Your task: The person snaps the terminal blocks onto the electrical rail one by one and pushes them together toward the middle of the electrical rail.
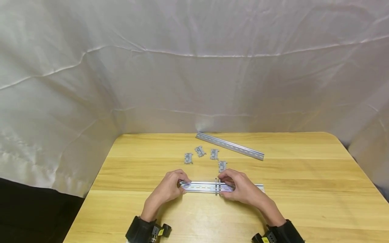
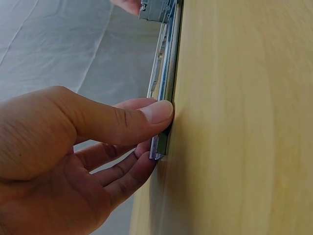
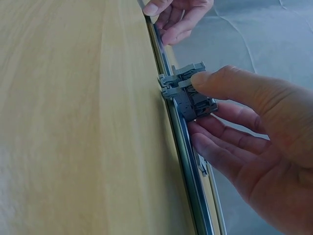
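Note:
A slotted metal DIN rail (image 1: 199, 189) lies along the table. My left hand (image 1: 168, 188) pinches its left end, the thumb on the near edge and the other fingers beyond, as the left wrist view shows. Two thin grey DIN rail end brackets (image 1: 216, 186) stand upright, side by side, across the rail. My right hand (image 1: 241, 189) holds the right-hand bracket (image 3: 198, 105) between thumb and fingers. Whether that bracket is fully clipped on the rail I cannot tell. The rail's right end shows past the right hand.
Several loose grey brackets lie flat beyond the rail, among them one bracket (image 1: 188, 158) at the left and one bracket (image 1: 222, 165) close to the right hand. A second slotted rail (image 1: 230, 145) lies slantwise near the back edge of the wooden table (image 1: 121, 209). Pale cloth (image 1: 194, 84) hangs behind.

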The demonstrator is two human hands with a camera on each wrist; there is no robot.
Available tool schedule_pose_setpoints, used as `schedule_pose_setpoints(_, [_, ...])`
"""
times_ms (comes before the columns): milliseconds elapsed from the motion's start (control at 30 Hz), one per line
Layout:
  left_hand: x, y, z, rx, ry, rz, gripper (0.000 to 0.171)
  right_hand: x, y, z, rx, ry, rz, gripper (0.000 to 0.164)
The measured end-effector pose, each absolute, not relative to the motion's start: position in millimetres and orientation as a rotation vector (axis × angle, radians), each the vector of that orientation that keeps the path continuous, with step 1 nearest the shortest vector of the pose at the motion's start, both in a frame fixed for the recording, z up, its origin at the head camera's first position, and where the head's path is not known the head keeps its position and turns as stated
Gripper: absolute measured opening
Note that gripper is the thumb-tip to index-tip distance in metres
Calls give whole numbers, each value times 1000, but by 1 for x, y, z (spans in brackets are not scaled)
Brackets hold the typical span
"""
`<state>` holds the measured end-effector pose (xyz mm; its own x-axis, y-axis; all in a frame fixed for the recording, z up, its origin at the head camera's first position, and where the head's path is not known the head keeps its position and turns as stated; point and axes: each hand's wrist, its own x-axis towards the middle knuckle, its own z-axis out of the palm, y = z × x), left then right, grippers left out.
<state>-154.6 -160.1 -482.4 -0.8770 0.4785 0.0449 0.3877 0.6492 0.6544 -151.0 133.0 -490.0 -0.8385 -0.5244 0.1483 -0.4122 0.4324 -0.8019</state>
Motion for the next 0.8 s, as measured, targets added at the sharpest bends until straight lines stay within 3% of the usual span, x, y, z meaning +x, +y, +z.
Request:
schedule_pose_setpoints(233, [-155,-160,-482,730,2739,1036,33,-151,135,-489,-842,2569,-1346,48])
schedule_pose_setpoints(433, [-154,-159,-482,732,2739,1034,33,-150,140,-484,-848,2574,-1291,60])
schedule_pose_setpoints(633, [-155,-158,-482,745,2732,1022,30,-158,151,-471,-902,2590,-1291,50])
schedule_pose_setpoints(800, [-155,-160,-483,734,2743,1021,30,-177,146,-465,-934,2864,-968,47])
